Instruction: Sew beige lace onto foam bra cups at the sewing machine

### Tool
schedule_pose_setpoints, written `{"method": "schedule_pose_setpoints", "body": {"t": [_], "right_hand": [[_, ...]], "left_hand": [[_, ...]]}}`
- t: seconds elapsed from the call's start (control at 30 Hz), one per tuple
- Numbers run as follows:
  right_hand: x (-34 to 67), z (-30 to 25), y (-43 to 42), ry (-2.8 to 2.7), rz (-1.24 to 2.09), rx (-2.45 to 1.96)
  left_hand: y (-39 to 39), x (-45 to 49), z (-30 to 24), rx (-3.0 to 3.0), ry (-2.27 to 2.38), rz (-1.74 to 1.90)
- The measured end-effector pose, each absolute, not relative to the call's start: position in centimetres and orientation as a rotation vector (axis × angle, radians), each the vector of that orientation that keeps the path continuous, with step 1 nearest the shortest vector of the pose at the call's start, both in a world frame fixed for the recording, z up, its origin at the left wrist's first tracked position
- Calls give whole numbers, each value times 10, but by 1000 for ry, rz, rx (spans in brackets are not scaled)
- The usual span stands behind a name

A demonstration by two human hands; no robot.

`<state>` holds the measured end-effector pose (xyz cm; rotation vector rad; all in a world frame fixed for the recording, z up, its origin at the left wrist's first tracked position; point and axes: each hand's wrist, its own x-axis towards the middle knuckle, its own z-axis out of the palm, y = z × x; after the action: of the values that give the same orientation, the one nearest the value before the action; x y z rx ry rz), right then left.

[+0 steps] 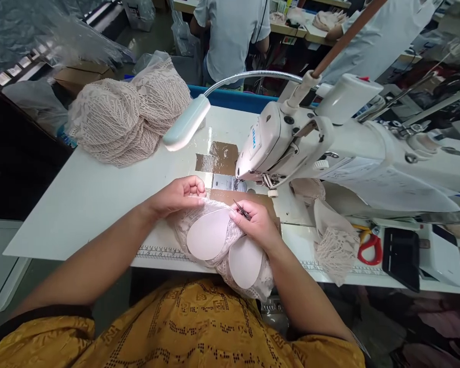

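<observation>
A pale pink lace bra [182,230] with two smooth oval cup pads [209,235] hangs over the table's front edge, toward my lap. My left hand [182,197] is closed on the top edge of the lace, thumb along it and fingers curled. My right hand [256,222] pinches the same edge farther right. A small dark pair of pointed thread snips [240,208] also sits in my right hand, its tips pointing up and left. Just beyond my hands is the needle area of a white sewing machine [268,143]. The bra lies in front of the needle, apart from it.
Bundled lace pieces [115,120] lie at the table's back left. A lamp [187,122] on a bendy neck hangs over the table. On the right are more lace pieces [335,245], red-handled scissors [370,249] and a black tray-like object [401,258]. Two people work beyond.
</observation>
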<state>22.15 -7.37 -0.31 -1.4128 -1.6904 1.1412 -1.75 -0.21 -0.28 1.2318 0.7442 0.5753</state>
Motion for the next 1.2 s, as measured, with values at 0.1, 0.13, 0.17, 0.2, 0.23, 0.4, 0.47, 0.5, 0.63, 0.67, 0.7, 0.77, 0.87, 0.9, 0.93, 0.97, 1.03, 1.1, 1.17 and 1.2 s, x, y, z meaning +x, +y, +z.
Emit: {"method": "schedule_pose_setpoints", "body": {"t": [0.1,0.13,0.17,0.2,0.23,0.4,0.47,0.5,0.63,0.67,0.7,0.77,0.87,0.9,0.93,0.97,1.03,1.1,1.17,1.2], "right_hand": [[222,0,-75,-1703,1142,-1416],[222,1,-76,-1699,1145,-1421],[221,1,-76,-1696,1145,-1428],[220,1,-76,-1695,1140,-1436],[220,1,-75,-1697,1132,-1444],[222,6,-73,-1777,1049,-1481],[231,13,-77,-1849,962,-1563],[237,16,-81,-1884,911,-1629],[264,19,-104,-2025,881,-1864],[268,16,-109,-2068,886,-1889],[271,13,-114,-2098,853,-1914],[273,7,-120,-2138,822,-1901],[269,7,-120,-2059,722,-1816],[265,9,-118,-2009,707,-1785],[261,11,-116,-1957,721,-1754],[254,13,-112,-1900,767,-1725],[235,16,-104,-1794,960,-1656],[207,17,-92,-1722,1194,-1530],[172,17,-76,-1739,1298,-1382],[153,19,-66,-1795,1246,-1283]], "left_hand": [[0,-20,-3,1260,756,564],[0,-21,-3,1277,757,559],[0,-21,-4,1299,757,556],[1,-22,-4,1327,757,556],[0,-21,-4,1369,757,554],[-7,-14,-2,1726,740,292],[-12,-13,-2,1829,751,194],[-13,-12,-2,1862,766,182],[-18,-16,-2,1958,833,233],[-19,-16,-2,1991,853,249],[-20,-17,0,2025,871,262],[-25,-17,6,2090,903,277],[-37,-20,21,2246,955,220],[-42,-24,28,2307,975,198],[-47,-30,34,2362,993,189],[-52,-37,39,2406,1016,197],[-58,-57,44,2447,1090,257],[-59,-80,44,2457,1210,316],[-55,-104,42,2448,1348,375],[-51,-115,43,2447,1417,427]]}}
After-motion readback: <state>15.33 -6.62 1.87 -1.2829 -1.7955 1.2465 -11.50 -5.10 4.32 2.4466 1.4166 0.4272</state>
